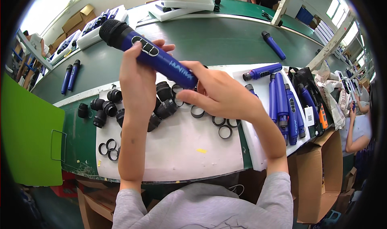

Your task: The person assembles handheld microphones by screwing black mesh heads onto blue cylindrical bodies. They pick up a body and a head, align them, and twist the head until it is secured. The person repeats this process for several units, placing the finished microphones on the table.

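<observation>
A white foam pad (177, 148) lay on the green tabletop (209, 41) in front of the person, strewn with black mesh microphone heads (105, 107) at its upper left and loose black rings (109, 147) near its left edge and towards its middle. To the right, a second white pad (258, 148) carried a row of blue microphone bodies (287, 108) lying side by side, with an open cardboard box (322, 176) just below it at the tabletop's edge. Farther back, one blue microphone body (274, 45) lay alone on the green belt, two more (69, 78) lay off to the left, and stacked white foam trays (187, 3) sat near the far side. A bright green panel (30, 136) stood at the left. Above the first pad both forearms rose from the lower edge, grey sleeves pushed up. The left hand (139, 73) was closed around the middle of a blue microphone (149, 53) with a black mesh head, holding it tilted, head up and to the left. The right hand (215, 92) pinched the microphone's lower end between thumb and fingers, wrist bent inward. The microphone hung clear of the tabletop, over the scattered black heads.
</observation>
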### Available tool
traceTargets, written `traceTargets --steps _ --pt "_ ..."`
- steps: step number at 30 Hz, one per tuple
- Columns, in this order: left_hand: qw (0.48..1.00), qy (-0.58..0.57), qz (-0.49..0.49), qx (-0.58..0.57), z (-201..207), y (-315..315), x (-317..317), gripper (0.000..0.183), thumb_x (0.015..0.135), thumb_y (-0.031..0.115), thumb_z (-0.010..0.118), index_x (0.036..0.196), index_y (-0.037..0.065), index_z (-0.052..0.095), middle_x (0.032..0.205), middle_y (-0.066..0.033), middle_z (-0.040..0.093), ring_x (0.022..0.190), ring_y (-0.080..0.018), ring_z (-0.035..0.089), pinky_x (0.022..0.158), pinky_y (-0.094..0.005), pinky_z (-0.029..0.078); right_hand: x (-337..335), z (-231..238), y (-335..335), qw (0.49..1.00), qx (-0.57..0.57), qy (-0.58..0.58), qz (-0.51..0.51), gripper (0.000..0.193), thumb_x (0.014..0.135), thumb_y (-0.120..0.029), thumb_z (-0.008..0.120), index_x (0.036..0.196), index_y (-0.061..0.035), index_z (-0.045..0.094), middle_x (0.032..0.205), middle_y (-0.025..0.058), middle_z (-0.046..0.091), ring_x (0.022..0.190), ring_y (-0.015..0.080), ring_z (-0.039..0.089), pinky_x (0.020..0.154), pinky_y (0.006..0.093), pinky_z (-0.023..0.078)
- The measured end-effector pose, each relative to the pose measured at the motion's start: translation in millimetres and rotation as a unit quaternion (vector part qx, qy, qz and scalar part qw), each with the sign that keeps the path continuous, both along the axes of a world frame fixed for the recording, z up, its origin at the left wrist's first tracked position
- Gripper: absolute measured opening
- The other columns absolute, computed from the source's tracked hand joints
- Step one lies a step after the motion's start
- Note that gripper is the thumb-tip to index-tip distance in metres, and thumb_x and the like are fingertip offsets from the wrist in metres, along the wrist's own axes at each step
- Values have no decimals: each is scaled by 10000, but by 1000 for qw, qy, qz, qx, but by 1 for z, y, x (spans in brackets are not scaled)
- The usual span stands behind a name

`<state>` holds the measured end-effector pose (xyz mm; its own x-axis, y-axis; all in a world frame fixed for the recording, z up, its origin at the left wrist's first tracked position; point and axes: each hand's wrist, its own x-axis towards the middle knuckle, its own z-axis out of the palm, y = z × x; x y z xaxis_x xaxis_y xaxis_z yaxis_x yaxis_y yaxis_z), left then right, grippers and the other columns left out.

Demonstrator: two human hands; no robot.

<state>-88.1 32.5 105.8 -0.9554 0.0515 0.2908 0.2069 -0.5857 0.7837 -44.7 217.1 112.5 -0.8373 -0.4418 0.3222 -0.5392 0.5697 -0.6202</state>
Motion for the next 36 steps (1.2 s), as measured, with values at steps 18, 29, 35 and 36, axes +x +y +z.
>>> traceTargets --steps 18,29,35,36 --pt "988 23 -96 -121 17 0 31 714 958 394 542 1397 -149 391 1216 -238 614 1104 -262 633 902 -336 502 -128 -109 88 926 105 -61 -357 616 1004 -519 463 1093 82 564 922 289 690 920 453 675 808 505 514" --pt "952 71 -245 -167 29 -12 47 729 981 393 571 1443 -128 355 1176 -159 637 1083 -232 635 908 -308 494 -228 -158 104 863 274 -4 -426 479 964 -426 565 1148 17 544 1018 224 719 987 377 704 844 475 565" --pt "946 99 -213 -222 27 -15 51 615 991 308 542 1441 -85 399 1201 -210 634 1032 -233 659 825 -304 511 -197 -146 85 861 332 59 -381 450 934 -415 625 1101 3 614 1086 211 649 982 407 676 874 471 551" --pt "944 96 -211 -233 27 -16 50 609 990 308 544 1433 -87 406 1199 -209 634 1028 -229 658 822 -304 512 -178 -134 84 863 335 73 -371 440 927 -404 633 1091 4 612 1073 214 646 968 401 679 863 470 553"
